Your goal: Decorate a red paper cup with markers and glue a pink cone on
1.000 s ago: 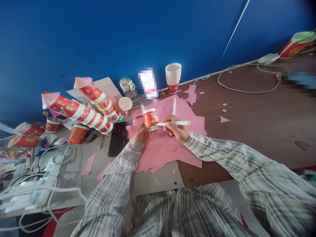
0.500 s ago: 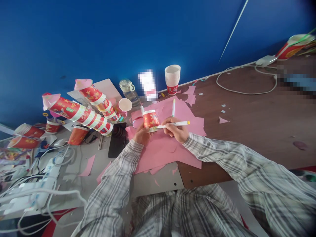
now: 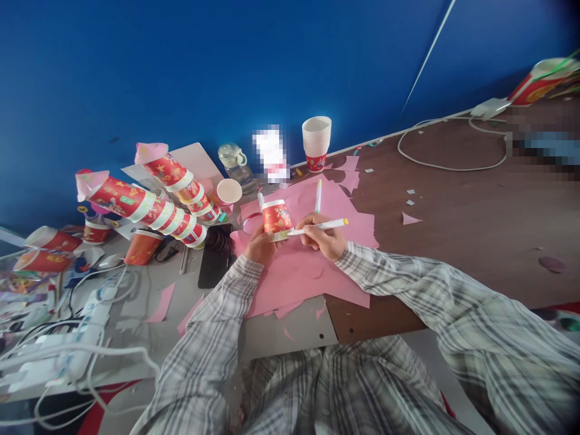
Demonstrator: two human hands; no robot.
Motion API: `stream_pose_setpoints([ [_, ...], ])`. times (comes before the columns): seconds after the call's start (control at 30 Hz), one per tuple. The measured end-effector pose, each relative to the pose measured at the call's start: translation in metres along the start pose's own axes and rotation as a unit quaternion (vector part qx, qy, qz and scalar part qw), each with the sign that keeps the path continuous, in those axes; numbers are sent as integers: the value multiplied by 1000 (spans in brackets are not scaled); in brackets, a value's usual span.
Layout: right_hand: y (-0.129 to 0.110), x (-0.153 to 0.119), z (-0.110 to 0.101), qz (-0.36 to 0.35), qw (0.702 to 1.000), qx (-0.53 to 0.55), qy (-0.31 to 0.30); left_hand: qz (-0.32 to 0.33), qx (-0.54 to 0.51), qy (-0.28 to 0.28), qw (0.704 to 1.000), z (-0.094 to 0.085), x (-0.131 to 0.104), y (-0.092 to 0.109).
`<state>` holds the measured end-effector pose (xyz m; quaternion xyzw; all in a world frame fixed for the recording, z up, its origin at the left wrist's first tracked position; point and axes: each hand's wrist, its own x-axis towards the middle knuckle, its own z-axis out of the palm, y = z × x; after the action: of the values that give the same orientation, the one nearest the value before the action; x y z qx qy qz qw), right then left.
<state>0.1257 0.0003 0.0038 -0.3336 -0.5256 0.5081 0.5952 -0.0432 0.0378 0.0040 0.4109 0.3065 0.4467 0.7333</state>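
Red cup (image 3: 276, 216) is held over pink paper (image 3: 308, 278), the left hand (image 3: 260, 246) grasping its lower side, presumably for steadiness; the right hand (image 3: 325, 238) pinches a marker (image 3: 331, 224), tip at the cup's white edge, likely for control.

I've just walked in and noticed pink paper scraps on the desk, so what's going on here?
Someone's left hand holds a small red printed paper cup above overlapping pink paper sheets. The right hand grips a slim white marker with a yellow end, its tip at the cup's pale lower edge. To the left are two red-and-white paper-cup towers with pink paper cones.
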Motion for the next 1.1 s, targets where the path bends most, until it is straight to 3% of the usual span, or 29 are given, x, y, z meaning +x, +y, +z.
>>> stream_pose_setpoints([
  [1.1, -4, 2, 1, 34, 999, 25, -10, 8, -9, -7, 1000, -2, 0, -2],
])
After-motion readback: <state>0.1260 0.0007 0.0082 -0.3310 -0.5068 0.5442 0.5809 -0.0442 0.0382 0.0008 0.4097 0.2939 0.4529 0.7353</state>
